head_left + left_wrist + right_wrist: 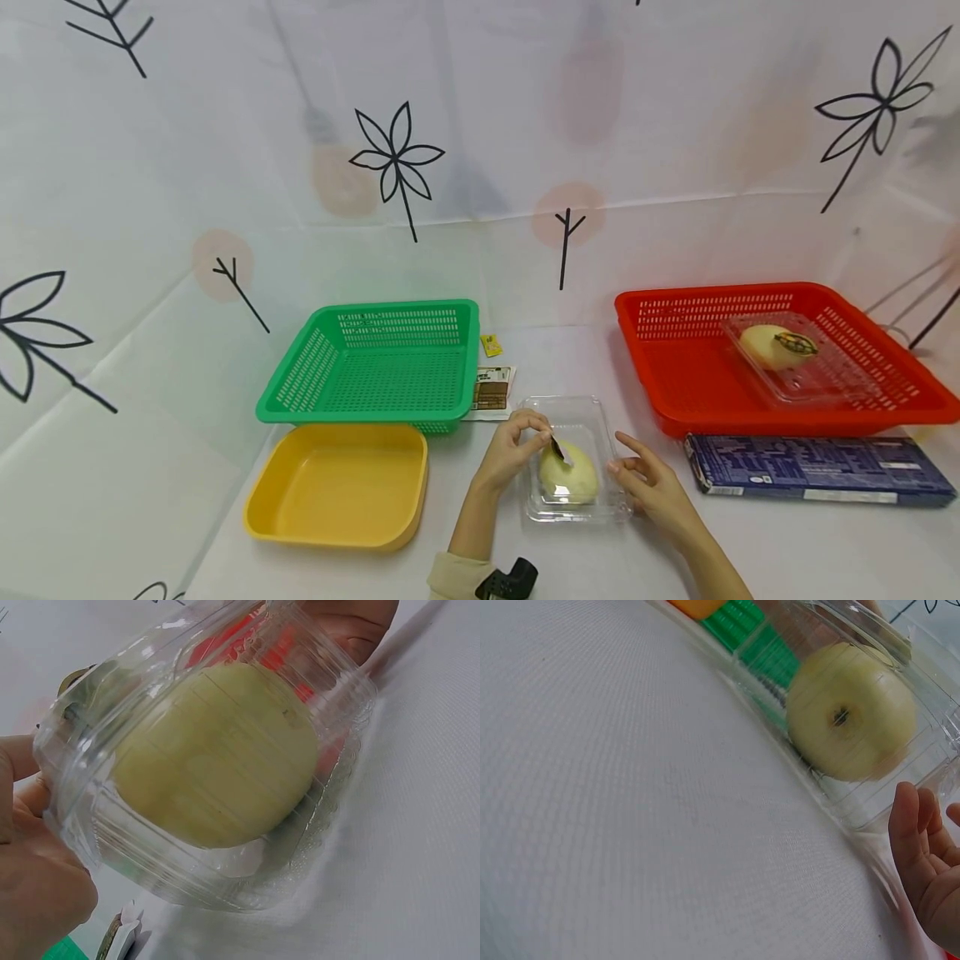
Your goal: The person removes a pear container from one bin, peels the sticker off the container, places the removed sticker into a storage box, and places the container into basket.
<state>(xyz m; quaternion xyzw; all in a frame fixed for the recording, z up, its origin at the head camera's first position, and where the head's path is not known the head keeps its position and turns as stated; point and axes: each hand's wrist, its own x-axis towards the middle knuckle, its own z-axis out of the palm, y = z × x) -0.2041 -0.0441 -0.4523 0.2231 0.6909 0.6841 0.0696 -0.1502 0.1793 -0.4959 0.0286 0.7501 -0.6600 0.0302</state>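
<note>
A pale yellow-green round fruit [567, 477] lies inside a clear plastic clamshell box [540, 504] on the white cloth. My left hand [510, 450] is at the box's upper left, thumb and forefinger pinching a small dark label [558, 450] with a pale underside, over the lid. My right hand [652, 487] is at the right side of the box, its fingers loosely extended and fingertips right at the wall. In the right wrist view, the fruit [851, 712] shows a dark blossom end through the plastic. The left wrist view shows the left hand [45, 877] beside the box.
Left stand a green basket [375, 421] and a yellow tub [330, 542]. On the right, a red basket [697, 417] holds another boxed fruit [772, 346] with a dark label. A flat blue box [817, 471] lies before it. A brown-and-white packet [491, 392] and small yellow sachet [491, 344] lie behind.
</note>
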